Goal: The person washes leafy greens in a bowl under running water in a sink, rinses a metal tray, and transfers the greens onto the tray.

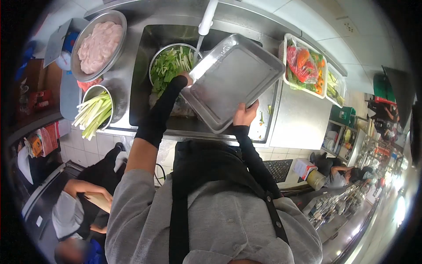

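Observation:
A rectangular metal tray (235, 81) is held tilted over the sink (143, 66), its hollow side facing me. My left hand (187, 79) is closed on its left edge, with the fingers partly hidden. At its lower right edge, my right hand (245, 114) grips the rim. A white faucet (208, 18) runs a stream of water just left of the tray's upper corner. Behind my left hand, cut leafy greens (169, 64) fill a round metal bowl in the sink. Part of the sink is hidden under the tray.
On the left stand a metal bowl of pale raw meat (100, 46) and a pot of cut green stalks (97, 112). A white basket (285, 79) of bagged peppers sits on the right counter. One person (72, 211) is at lower left, others far right.

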The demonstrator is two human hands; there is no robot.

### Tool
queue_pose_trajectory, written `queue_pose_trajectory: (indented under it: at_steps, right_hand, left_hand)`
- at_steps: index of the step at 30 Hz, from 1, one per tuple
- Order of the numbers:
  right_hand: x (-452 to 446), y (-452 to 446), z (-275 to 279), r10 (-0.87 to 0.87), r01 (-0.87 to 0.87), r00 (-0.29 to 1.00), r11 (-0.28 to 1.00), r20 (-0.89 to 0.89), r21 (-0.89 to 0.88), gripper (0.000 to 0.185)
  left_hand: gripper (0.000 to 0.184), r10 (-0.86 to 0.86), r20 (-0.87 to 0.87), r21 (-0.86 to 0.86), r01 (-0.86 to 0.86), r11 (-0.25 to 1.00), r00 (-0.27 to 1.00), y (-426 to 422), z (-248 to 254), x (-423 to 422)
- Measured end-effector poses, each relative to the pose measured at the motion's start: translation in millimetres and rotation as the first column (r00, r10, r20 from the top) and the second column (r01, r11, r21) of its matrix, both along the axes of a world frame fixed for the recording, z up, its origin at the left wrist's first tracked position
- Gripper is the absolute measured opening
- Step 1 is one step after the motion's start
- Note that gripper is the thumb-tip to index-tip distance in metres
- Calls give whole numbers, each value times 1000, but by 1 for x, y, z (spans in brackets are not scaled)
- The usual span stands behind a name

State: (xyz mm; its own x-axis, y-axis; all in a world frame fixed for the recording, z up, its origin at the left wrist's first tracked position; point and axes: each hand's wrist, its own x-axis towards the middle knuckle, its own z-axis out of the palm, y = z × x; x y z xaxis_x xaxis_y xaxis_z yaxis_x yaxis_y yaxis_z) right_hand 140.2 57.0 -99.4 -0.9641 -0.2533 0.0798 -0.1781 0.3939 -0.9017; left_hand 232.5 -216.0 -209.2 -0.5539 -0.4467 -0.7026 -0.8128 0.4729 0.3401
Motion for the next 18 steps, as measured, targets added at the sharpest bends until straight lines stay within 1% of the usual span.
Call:
queue_pose_trajectory:
  at_steps: [1,4,5,6,7,8,9,12,13,15,16,17,18]
  right_hand:
    - [4,1,-1,4,-4,1000,1000,-3,-15,52]
    - [5,8,-10,105,-97,993,987,54,-130,44]
    - [-4,12,-17,177,-151,978,966,112,-211,38]
    - [-19,22,-22,219,-114,908,949,357,-294,42]
    - [-33,26,-12,274,-58,772,929,573,-365,46]
    - [-39,24,2,335,13,580,908,742,-420,51]
    - [-34,12,35,377,112,544,852,749,-511,40]
    - [-35,16,20,346,81,565,880,749,-468,38]
    - [-36,21,5,334,111,569,874,752,-473,42]
    - [-25,16,-4,168,176,753,880,636,-441,37]
    - [-20,12,-6,79,210,823,877,562,-432,34]
    - [-18,10,-8,-8,182,915,901,404,-395,36]
    - [-11,3,8,-22,155,940,916,339,-370,36]
  left_hand:
    - [61,27,-75,-168,-39,985,997,-6,-61,6]
    - [65,63,-200,-111,-86,990,978,-37,-11,5]
    - [64,38,-293,-152,-86,985,955,-52,-14,11]
    - [63,12,-380,-192,-92,977,925,-67,-18,13]
    - [60,-37,-402,-222,-59,973,915,-76,-16,10]
    - [57,-84,-421,-255,-29,967,903,-86,0,8]
    - [55,-131,-440,-291,-3,957,889,-96,13,5]
    - [54,-45,-526,-88,-1,996,849,-113,31,-15]
    - [53,-54,-585,-131,-28,991,809,-114,30,-23]
    - [50,-83,-689,-204,-83,975,720,-105,24,-38]
    - [45,1,-645,-139,-119,983,764,-96,41,-43]
    - [39,78,-591,-77,-153,985,803,-81,74,-45]
    - [35,146,-527,-16,-182,983,837,-67,92,-46]
